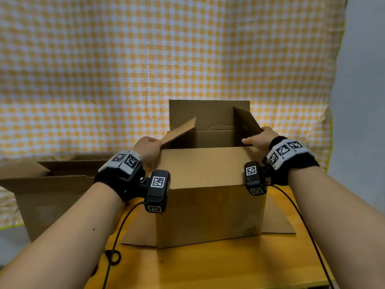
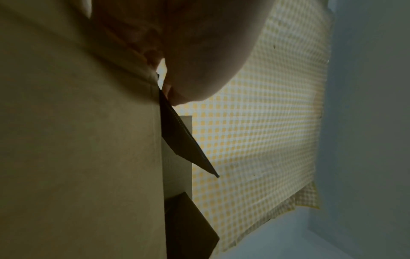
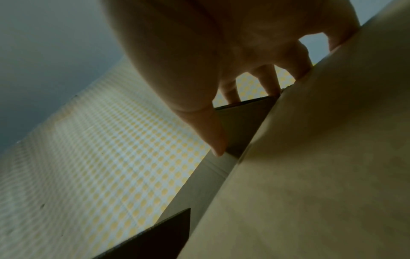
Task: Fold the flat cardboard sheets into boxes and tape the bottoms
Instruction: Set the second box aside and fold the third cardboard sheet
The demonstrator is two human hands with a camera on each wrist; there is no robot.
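Observation:
A brown cardboard box [image 1: 208, 205] stands on the wooden table [image 1: 208, 268], its open end up. The near flap [image 1: 204, 165] lies folded down towards me and the far flap [image 1: 208, 111] stands upright. My left hand [image 1: 149, 147] grips the near corner of the left side flap [image 1: 181, 130], which leans inward; the left wrist view shows my fingertips [image 2: 173, 94] at that flap [image 2: 184, 140]. My right hand [image 1: 260, 138] holds the base of the right side flap [image 1: 245, 122], thumb inside and fingers behind. In the right wrist view my thumb [image 3: 213, 133] lies on the dark flap [image 3: 241, 126].
The box's lower flaps [image 1: 137, 232] splay out flat on the table at both sides. Another open cardboard box [image 1: 52, 184] stands at the left, off the table. A yellow checked cloth [image 1: 166, 59] hangs behind. Black cables [image 1: 116, 236] run down from both wrist cameras.

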